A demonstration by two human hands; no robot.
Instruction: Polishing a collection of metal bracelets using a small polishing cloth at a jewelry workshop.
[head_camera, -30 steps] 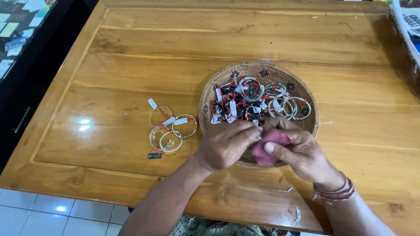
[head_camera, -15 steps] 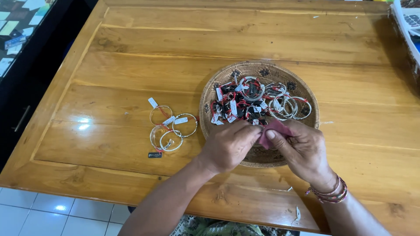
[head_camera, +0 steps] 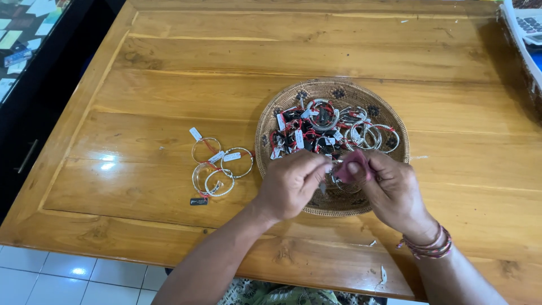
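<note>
Pink cloth [head_camera: 353, 169] pinched in the right hand [head_camera: 392, 189], left hand [head_camera: 291, 183] gripping a bangle [head_camera: 333, 179] against it, both over the basket's [head_camera: 339, 90] near edge; four tagged bangles [head_camera: 217, 164] lie left on the table [head_camera: 169, 68].

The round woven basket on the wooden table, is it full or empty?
Partly full. The round woven basket holds a heap of silver bangles with tags in its far half; its near part shows bare weave beside both hands.

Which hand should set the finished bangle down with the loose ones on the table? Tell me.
Probably the left hand. It is nearer the loose bangles lying left of the basket, while the right hand pinches the pink cloth.
</note>
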